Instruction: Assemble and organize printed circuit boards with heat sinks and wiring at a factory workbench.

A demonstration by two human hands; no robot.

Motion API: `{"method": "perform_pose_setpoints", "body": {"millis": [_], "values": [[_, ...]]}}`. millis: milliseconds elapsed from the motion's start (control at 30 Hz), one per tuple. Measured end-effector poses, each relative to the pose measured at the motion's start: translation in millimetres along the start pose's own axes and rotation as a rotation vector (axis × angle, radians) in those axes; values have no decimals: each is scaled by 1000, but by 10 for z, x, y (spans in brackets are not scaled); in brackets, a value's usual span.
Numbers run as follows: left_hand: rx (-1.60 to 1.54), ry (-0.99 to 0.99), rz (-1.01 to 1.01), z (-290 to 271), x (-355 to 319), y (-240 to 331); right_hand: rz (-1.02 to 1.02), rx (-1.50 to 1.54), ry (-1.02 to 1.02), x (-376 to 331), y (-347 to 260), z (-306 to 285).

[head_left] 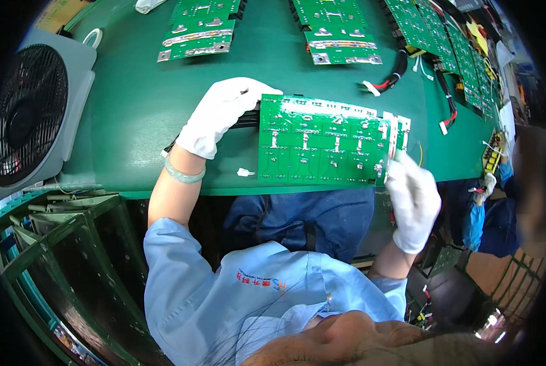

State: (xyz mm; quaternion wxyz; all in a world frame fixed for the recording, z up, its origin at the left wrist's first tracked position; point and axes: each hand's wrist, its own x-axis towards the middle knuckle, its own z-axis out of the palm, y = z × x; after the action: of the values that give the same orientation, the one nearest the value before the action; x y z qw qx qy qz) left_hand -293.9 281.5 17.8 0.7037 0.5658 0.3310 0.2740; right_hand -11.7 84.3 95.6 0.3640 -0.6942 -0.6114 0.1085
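While gripped at both ends, a green circuit board (325,141) is held at the surface's (132,110) near edge.
Its left end is clenched by the left hand (221,113), its right lower corner by the right hand (413,198).

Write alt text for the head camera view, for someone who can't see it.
Two white-gloved hands hold a large green rectangular circuit board over a green work table: left hand at its upper left edge, right hand at its lower right corner. More green circuit boards lie beyond; a grey fan sits left.
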Motion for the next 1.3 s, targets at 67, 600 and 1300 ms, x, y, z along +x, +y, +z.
{"method": "perform_pose_setpoints", "body": {"millis": [67,600,1300], "values": [[-11,-19,14,-10,0,14,-238,-250,-157,230,-157,134],[4,-55,33,-66,3,-113,-421,-407,-107,250,-146,482],[27,-35,22,-55,-22,-79,-399,-431,-79,229,-166,524]]}}
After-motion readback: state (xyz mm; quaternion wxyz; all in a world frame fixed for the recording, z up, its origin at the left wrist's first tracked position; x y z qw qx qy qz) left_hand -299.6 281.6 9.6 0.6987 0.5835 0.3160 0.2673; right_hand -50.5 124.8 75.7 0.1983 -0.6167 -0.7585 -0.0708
